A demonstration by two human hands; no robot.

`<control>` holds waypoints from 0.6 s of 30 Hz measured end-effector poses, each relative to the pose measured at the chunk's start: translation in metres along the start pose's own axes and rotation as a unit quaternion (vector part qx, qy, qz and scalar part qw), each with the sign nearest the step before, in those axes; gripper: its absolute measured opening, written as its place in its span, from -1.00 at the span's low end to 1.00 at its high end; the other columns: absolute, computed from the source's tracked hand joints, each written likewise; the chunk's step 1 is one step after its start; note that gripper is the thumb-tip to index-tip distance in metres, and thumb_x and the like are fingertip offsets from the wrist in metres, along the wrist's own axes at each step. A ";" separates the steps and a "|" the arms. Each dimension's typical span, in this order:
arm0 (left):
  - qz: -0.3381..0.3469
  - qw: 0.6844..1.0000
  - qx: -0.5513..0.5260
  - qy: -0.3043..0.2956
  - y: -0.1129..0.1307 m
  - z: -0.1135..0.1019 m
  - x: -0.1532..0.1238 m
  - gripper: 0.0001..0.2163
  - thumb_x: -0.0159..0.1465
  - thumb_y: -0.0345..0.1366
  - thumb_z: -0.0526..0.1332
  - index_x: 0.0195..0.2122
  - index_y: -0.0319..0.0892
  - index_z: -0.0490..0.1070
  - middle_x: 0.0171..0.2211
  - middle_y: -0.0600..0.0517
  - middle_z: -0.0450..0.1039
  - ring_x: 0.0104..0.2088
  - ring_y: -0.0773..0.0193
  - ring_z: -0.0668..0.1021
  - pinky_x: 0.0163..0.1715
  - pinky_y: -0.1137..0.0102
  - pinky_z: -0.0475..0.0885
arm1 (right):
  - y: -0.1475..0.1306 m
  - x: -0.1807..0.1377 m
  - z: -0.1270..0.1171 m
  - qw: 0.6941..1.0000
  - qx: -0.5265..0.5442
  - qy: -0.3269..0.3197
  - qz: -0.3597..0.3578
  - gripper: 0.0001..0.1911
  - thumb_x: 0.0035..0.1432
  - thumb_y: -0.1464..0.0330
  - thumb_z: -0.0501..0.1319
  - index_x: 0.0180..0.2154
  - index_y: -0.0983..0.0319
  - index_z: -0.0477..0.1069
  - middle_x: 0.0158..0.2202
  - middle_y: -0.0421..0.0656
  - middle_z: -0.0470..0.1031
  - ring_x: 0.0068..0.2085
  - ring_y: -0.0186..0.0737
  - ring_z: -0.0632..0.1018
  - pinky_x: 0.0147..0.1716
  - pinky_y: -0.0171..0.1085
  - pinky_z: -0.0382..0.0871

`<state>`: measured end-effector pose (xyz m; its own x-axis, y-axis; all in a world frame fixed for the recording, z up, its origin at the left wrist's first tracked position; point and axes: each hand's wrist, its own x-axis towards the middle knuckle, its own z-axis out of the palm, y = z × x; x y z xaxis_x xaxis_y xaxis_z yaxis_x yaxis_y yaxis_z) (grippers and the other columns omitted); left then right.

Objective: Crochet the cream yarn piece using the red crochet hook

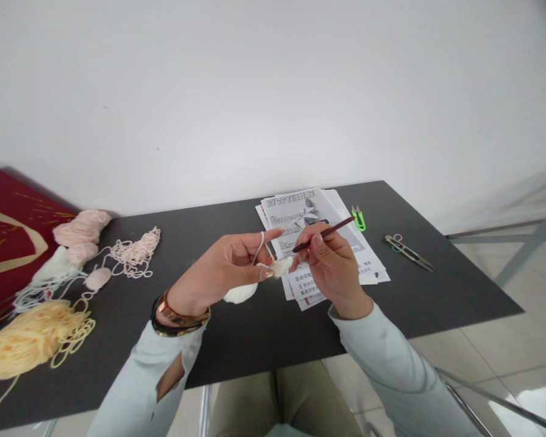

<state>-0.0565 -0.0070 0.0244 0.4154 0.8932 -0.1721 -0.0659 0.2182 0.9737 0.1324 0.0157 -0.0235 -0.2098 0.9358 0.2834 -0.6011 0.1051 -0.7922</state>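
Observation:
My left hand [222, 270] is closed in a pinch on a small white crocheted piece [282, 266], with white yarn looped over its raised forefinger. A white lump of the same work [240, 293] hangs under that hand. My right hand [330, 261] grips a dark red crochet hook [327, 233] like a pen, its tip at the white piece. Both hands hover above the dark table [437, 291], over a stack of printed instruction sheets [300, 212].
Pink yarn skeins [82, 227], loose pink yarn [134, 252] and a yellow yarn heap [31, 340] lie at the left. A dark red box [4, 237] sits at the far left edge. Green thread snips [358, 218] and metal snips [407, 250] lie to the right.

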 end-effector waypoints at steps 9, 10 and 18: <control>-0.002 1.000 0.023 -0.009 -0.001 -0.001 0.000 -0.55 0.11 -0.34 0.39 0.07 -0.16 0.48 -0.46 0.06 0.40 -0.53 0.41 0.36 -0.51 0.46 0.20 | -0.005 -0.003 -0.005 0.994 -0.087 -0.003 -0.060 -0.81 0.19 0.21 0.27 -0.37 0.19 0.46 -0.42 -0.26 0.44 -0.52 -0.37 0.53 -0.55 -0.34 0.47; -0.004 1.000 0.020 -0.009 -0.001 -0.001 0.000 -0.53 0.11 -0.34 0.39 0.08 -0.15 0.47 -0.46 0.06 0.40 -0.54 0.41 0.36 -0.52 0.47 0.20 | -0.005 -0.003 -0.005 0.993 -0.097 -0.005 -0.065 -0.81 0.19 0.21 0.26 -0.37 0.19 0.45 -0.41 -0.26 0.44 -0.51 -0.37 0.53 -0.55 -0.34 0.46; 0.000 0.999 0.035 -0.017 -0.004 -0.004 0.001 -0.57 0.12 -0.35 0.37 0.05 -0.17 0.49 -0.45 0.06 0.42 -0.53 0.40 0.37 -0.53 0.47 0.21 | -0.007 -0.007 -0.004 0.981 -0.148 -0.021 -0.123 -0.89 0.24 0.28 0.23 -0.32 0.15 0.48 -0.38 -0.23 0.44 -0.47 -0.35 0.53 -0.51 -0.32 0.42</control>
<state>-0.0601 -0.0056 0.0198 0.4465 0.8791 -0.1670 -0.0032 0.1882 0.9821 0.1411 0.0098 -0.0224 -0.1221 0.8560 0.5023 -0.3889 0.4243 -0.8177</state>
